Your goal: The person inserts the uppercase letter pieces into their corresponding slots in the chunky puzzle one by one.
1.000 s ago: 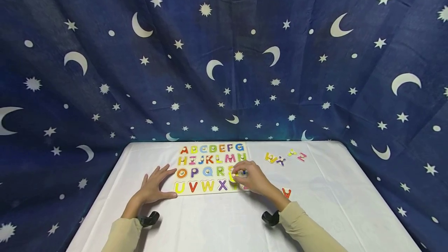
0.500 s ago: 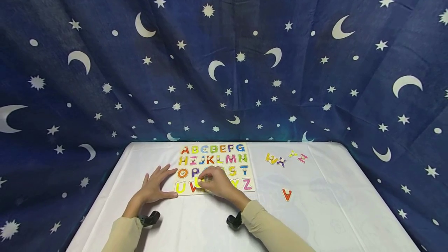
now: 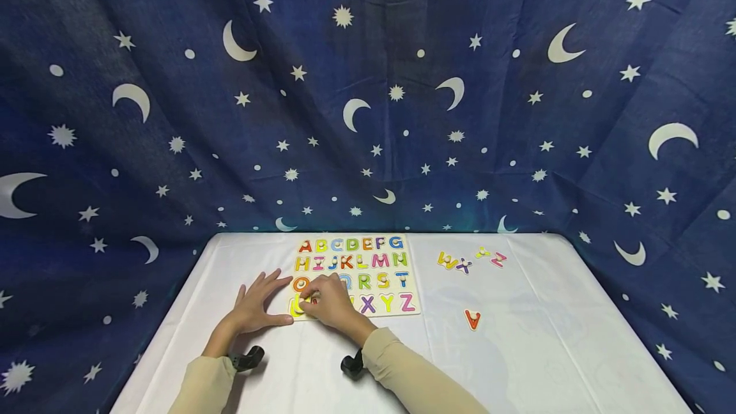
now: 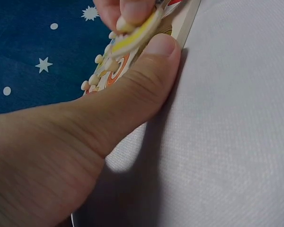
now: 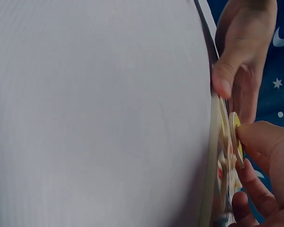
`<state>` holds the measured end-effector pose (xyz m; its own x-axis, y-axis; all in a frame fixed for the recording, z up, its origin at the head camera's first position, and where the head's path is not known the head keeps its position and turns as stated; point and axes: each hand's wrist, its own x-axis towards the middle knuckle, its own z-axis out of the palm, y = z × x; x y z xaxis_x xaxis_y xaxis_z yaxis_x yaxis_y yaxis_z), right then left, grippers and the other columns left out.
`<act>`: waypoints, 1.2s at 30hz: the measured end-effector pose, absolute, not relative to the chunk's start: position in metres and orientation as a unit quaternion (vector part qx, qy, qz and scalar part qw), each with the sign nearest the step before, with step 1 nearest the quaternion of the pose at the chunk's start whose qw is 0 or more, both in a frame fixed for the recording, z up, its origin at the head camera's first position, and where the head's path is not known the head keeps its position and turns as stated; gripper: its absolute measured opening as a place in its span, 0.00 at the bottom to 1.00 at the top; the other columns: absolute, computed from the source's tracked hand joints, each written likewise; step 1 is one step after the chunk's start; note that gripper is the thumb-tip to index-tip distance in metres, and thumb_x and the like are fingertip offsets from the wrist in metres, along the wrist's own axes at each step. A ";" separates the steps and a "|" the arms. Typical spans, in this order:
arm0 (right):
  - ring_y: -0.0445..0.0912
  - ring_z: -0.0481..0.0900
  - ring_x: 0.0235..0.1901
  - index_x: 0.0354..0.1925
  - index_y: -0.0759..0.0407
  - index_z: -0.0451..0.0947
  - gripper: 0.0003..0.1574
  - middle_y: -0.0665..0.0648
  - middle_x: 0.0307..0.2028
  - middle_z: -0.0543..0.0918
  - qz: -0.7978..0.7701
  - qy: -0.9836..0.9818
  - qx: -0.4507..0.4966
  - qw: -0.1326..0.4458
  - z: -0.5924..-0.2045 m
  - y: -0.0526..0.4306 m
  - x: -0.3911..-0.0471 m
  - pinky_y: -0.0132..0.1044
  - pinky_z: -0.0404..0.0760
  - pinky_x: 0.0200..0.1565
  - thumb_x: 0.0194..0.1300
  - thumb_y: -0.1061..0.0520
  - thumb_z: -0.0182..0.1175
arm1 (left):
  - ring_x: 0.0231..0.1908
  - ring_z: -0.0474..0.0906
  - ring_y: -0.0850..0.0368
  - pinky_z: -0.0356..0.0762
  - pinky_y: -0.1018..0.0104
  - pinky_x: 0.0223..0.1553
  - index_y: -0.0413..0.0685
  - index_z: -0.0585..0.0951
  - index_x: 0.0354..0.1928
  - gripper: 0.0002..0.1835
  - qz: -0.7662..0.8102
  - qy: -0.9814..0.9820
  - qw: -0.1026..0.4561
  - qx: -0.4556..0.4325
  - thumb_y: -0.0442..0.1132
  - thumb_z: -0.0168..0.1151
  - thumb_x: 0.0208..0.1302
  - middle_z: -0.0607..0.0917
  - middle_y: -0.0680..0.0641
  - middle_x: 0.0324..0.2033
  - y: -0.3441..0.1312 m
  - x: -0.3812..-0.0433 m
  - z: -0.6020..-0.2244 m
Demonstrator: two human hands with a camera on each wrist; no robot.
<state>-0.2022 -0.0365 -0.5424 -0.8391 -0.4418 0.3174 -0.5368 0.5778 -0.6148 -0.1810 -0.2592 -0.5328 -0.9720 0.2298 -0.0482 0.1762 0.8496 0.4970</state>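
A wooden alphabet puzzle board (image 3: 413,296) lies on the white table, its letters in four rows, many with small pegs. My right hand (image 3: 330,304) pinches a yellow letter U piece (image 5: 235,135) by its peg, close over the U place at the board's front left corner. In the left wrist view the yellow piece (image 4: 137,38) looks tilted above the board. My left hand (image 3: 257,302) rests at the board's left edge, fingers spread, its thumb (image 4: 146,71) against the front left corner.
Right of the board lie loose letter pieces: a yellow W (image 3: 446,260), a purple X (image 3: 464,266), a yellow Y (image 3: 482,252) and a pink Z (image 3: 498,260). Nearer the front is a red letter piece (image 3: 472,319). A dark blue star-patterned curtain (image 3: 368,114) hangs behind the table.
My right hand has carried the yellow U leftward across the board, from the S and Y area to the front left corner. The left hand has stayed at the board's left edge.
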 end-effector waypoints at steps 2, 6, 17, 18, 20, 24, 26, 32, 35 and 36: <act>0.36 0.70 0.38 0.29 0.42 0.89 0.04 0.38 0.35 0.85 0.348 -0.894 0.275 0.068 -0.543 -0.041 -0.200 0.33 0.64 0.39 0.55 0.51 0.77 | 0.76 0.45 0.25 0.30 0.17 0.67 0.54 0.71 0.73 0.54 0.256 0.959 0.054 0.104 0.64 0.81 0.44 0.60 0.34 0.77 -0.259 -0.181 -0.532; 0.37 0.69 0.38 0.30 0.39 0.89 0.04 0.39 0.36 0.84 0.311 -0.910 0.265 0.072 -0.543 -0.048 -0.196 0.32 0.61 0.37 0.55 0.48 0.77 | 0.76 0.44 0.25 0.30 0.18 0.67 0.53 0.71 0.73 0.54 0.258 0.959 0.058 0.102 0.64 0.81 0.44 0.60 0.34 0.77 -0.258 -0.180 -0.531; 0.39 0.69 0.40 0.31 0.39 0.90 0.05 0.42 0.41 0.83 0.292 -0.921 0.249 0.067 -0.541 -0.051 -0.193 0.35 0.64 0.41 0.56 0.45 0.77 | 0.76 0.45 0.25 0.30 0.18 0.67 0.54 0.72 0.73 0.53 0.257 0.959 0.054 0.105 0.65 0.81 0.44 0.60 0.35 0.77 -0.260 -0.181 -0.532; 0.39 0.69 0.40 0.30 0.39 0.90 0.05 0.42 0.41 0.83 0.292 -0.921 0.250 0.069 -0.541 -0.051 -0.193 0.35 0.64 0.42 0.56 0.45 0.77 | 0.76 0.45 0.25 0.30 0.18 0.67 0.54 0.72 0.73 0.53 0.258 0.959 0.053 0.106 0.65 0.81 0.44 0.61 0.35 0.77 -0.260 -0.182 -0.532; 0.39 0.69 0.40 0.30 0.39 0.90 0.05 0.42 0.41 0.83 0.294 -0.920 0.248 0.070 -0.541 -0.051 -0.192 0.35 0.64 0.41 0.56 0.45 0.77 | 0.76 0.45 0.25 0.30 0.18 0.68 0.54 0.72 0.73 0.53 0.258 0.959 0.054 0.107 0.65 0.81 0.44 0.60 0.35 0.77 -0.260 -0.182 -0.533; 0.38 0.68 0.40 0.30 0.38 0.89 0.05 0.41 0.41 0.82 0.292 -0.921 0.247 0.069 -0.540 -0.049 -0.192 0.34 0.63 0.40 0.56 0.45 0.77 | 0.77 0.44 0.26 0.30 0.18 0.68 0.55 0.72 0.73 0.53 0.258 0.959 0.055 0.107 0.65 0.80 0.44 0.60 0.35 0.77 -0.260 -0.182 -0.532; 0.38 0.68 0.39 0.32 0.39 0.89 0.05 0.41 0.41 0.82 0.295 -0.919 0.255 0.065 -0.540 -0.048 -0.193 0.33 0.63 0.40 0.56 0.45 0.76 | 0.77 0.45 0.26 0.30 0.18 0.68 0.54 0.72 0.73 0.53 0.258 0.959 0.054 0.107 0.65 0.81 0.44 0.60 0.35 0.77 -0.259 -0.182 -0.532; 0.40 0.74 0.38 0.42 0.46 0.89 0.12 0.46 0.40 0.85 0.354 -0.880 0.315 0.049 -0.537 -0.028 -0.200 0.29 0.69 0.41 0.59 0.48 0.76 | 0.77 0.44 0.26 0.31 0.17 0.67 0.54 0.71 0.73 0.54 0.253 0.960 0.056 0.108 0.64 0.81 0.44 0.60 0.35 0.77 -0.259 -0.181 -0.533; 0.45 0.79 0.41 0.45 0.51 0.89 0.14 0.47 0.42 0.86 0.391 -0.856 0.337 0.033 -0.529 -0.007 -0.202 0.29 0.74 0.45 0.60 0.52 0.76 | 0.77 0.44 0.26 0.31 0.18 0.68 0.54 0.71 0.74 0.54 0.253 0.960 0.056 0.105 0.64 0.81 0.44 0.60 0.35 0.77 -0.258 -0.180 -0.532; 0.46 0.80 0.42 0.46 0.52 0.88 0.15 0.48 0.44 0.86 0.401 -0.849 0.342 0.029 -0.526 0.001 -0.202 0.30 0.76 0.46 0.60 0.53 0.76 | 0.77 0.44 0.26 0.31 0.18 0.68 0.54 0.71 0.74 0.54 0.253 0.960 0.056 0.104 0.64 0.81 0.44 0.60 0.35 0.77 -0.258 -0.180 -0.532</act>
<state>-0.2021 0.0009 -0.5262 -0.7641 -0.5578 0.3241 -0.6046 0.4439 -0.6614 -0.1796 -0.2582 -0.5321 -0.9723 0.2271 -0.0552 0.1706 0.8510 0.4967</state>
